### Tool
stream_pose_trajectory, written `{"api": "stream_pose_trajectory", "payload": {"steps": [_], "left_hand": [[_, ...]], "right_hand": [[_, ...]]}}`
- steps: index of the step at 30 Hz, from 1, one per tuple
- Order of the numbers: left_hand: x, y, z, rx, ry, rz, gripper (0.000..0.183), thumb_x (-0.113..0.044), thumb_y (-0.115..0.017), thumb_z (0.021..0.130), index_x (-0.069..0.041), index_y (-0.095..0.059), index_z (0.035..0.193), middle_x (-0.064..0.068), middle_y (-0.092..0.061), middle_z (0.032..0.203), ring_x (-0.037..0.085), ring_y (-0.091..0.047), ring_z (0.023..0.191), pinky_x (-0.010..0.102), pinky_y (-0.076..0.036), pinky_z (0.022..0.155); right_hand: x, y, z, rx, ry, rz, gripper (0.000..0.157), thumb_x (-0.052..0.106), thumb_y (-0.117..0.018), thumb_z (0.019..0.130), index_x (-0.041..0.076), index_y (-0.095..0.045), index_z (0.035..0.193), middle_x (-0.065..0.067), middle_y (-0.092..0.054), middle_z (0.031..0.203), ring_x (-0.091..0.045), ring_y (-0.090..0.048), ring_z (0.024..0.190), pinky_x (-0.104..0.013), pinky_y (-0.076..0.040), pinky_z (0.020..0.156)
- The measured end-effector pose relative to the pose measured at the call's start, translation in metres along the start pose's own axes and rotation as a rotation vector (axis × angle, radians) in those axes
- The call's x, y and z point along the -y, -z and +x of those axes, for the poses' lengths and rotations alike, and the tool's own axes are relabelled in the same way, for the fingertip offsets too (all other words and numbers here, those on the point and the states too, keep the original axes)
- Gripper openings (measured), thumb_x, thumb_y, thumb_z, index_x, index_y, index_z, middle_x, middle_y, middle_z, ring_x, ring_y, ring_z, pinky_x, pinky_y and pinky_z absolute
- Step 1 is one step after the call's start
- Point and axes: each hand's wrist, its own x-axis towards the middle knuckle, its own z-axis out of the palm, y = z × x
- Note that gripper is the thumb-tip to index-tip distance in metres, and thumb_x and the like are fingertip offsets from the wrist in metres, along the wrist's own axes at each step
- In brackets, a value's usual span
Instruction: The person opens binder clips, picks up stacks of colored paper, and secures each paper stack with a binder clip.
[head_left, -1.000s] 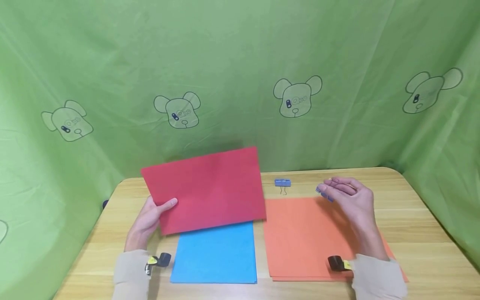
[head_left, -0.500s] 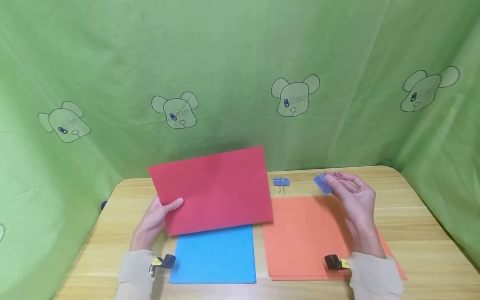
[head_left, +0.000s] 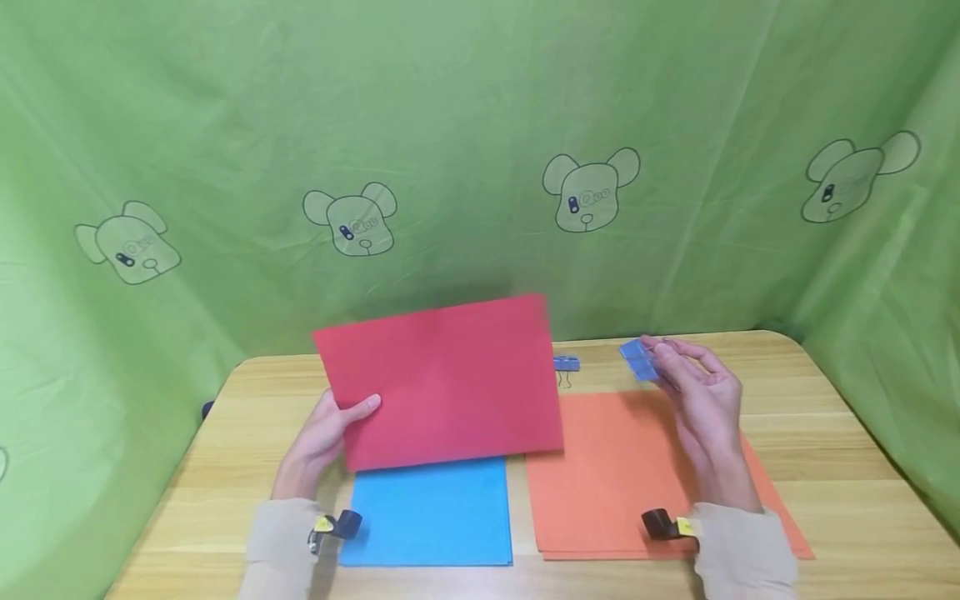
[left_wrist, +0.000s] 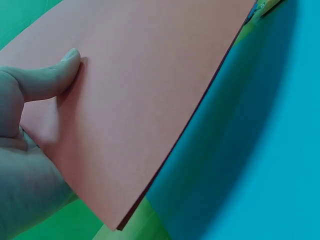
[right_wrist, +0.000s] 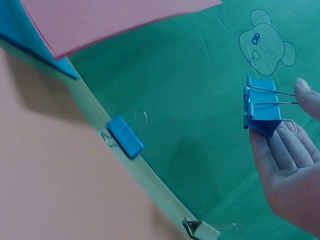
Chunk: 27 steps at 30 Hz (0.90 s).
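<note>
My left hand [head_left: 318,437] holds a stack of red paper [head_left: 450,383] by its left side, raised over the table. The thumb lies on the front face, and the other fingers are hidden behind it. In the left wrist view the red stack [left_wrist: 140,90] shows a thin double edge. My right hand [head_left: 705,392] pinches a blue binder clip [head_left: 639,360] above the orange paper. Seen from the right wrist, the thumb touches the wire handles of the held clip [right_wrist: 264,102], with fingers beneath it. A gap separates clip and red paper.
Blue paper [head_left: 435,517] lies at the front left, partly under the raised red sheets. Orange paper [head_left: 615,492] lies to the right. A second blue binder clip [head_left: 567,363] sits at the back; another pale clip [right_wrist: 206,231] is in the right wrist view. A green curtain [head_left: 480,125] surrounds the table.
The left hand has carried the red paper to the right, now overlapping the clip on the table. The right hand has raised its clip slightly left and turned its flat face into view.
</note>
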Motion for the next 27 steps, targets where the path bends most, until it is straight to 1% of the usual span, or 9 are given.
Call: {"api": "stream_pose_trajectory", "payload": {"steps": [4, 7, 11, 14, 18, 23, 27], "left_hand": [[-0.002, -0.004, -0.001, -0.007, -0.007, -0.020, 0.048, -0.010, -0.073, 0.094, -0.010, -0.050, 0.136, 0.004, -0.067, 0.120, 0.022, -0.067, 0.110, 0.039, -0.050, 0.098], [-0.003, -0.006, -0.002, -0.006, -0.010, -0.025, 0.048, -0.010, -0.072, 0.095, -0.010, -0.050, 0.137, 0.003, -0.067, 0.120, 0.022, -0.067, 0.110, 0.039, -0.050, 0.098], [-0.003, -0.010, 0.000, -0.010, -0.011, -0.026, 0.047, -0.010, -0.073, 0.094, -0.011, -0.051, 0.136, 0.003, -0.067, 0.119, 0.022, -0.067, 0.109, 0.038, -0.051, 0.097], [-0.003, -0.012, 0.001, -0.007, -0.020, -0.035, 0.047, -0.008, -0.073, 0.093, -0.010, -0.050, 0.135, 0.003, -0.067, 0.118, 0.021, -0.067, 0.107, 0.038, -0.052, 0.095], [-0.003, -0.015, 0.001, 0.002, -0.028, -0.043, 0.048, -0.006, -0.072, 0.094, -0.009, -0.048, 0.136, 0.003, -0.067, 0.118, 0.021, -0.067, 0.107, 0.038, -0.053, 0.094], [-0.003, -0.018, 0.001, -0.002, -0.028, -0.046, 0.049, -0.007, -0.072, 0.095, -0.009, -0.047, 0.137, 0.003, -0.066, 0.118, 0.022, -0.067, 0.107, 0.038, -0.053, 0.094], [-0.003, -0.021, 0.003, -0.007, -0.040, -0.042, 0.050, -0.008, -0.072, 0.095, -0.010, -0.047, 0.138, 0.004, -0.065, 0.121, 0.021, -0.066, 0.110, 0.036, -0.052, 0.096]], "right_hand": [[-0.002, -0.002, -0.001, 0.058, -0.036, 0.054, 0.009, -0.006, -0.066, 0.096, -0.004, -0.069, 0.105, -0.021, -0.074, 0.110, -0.021, -0.076, 0.090, -0.029, -0.060, 0.080], [-0.002, -0.003, -0.002, 0.070, -0.072, 0.091, 0.010, -0.004, -0.065, 0.097, -0.002, -0.071, 0.105, -0.019, -0.074, 0.111, -0.019, -0.076, 0.087, -0.030, -0.059, 0.083], [-0.002, -0.004, -0.004, 0.066, -0.097, 0.138, 0.009, -0.002, -0.066, 0.098, -0.002, -0.072, 0.103, -0.018, -0.075, 0.112, -0.020, -0.075, 0.086, -0.030, -0.060, 0.082], [-0.003, -0.005, -0.004, 0.076, -0.107, 0.185, 0.009, -0.001, -0.064, 0.099, -0.003, -0.072, 0.103, -0.019, -0.074, 0.113, -0.022, -0.075, 0.090, -0.032, -0.059, 0.085], [-0.005, -0.007, -0.006, 0.074, -0.129, 0.251, 0.011, -0.001, -0.062, 0.100, -0.004, -0.072, 0.100, -0.018, -0.074, 0.111, -0.024, -0.075, 0.094, -0.035, -0.058, 0.089], [-0.009, -0.013, -0.008, 0.050, -0.142, 0.282, 0.010, -0.001, -0.062, 0.100, -0.004, -0.072, 0.097, -0.018, -0.074, 0.109, -0.025, -0.074, 0.095, -0.037, -0.057, 0.092], [-0.012, -0.017, -0.008, 0.032, -0.143, 0.274, 0.009, 0.000, -0.063, 0.099, -0.003, -0.071, 0.097, -0.017, -0.074, 0.108, -0.025, -0.074, 0.095, -0.037, -0.057, 0.092]]}}
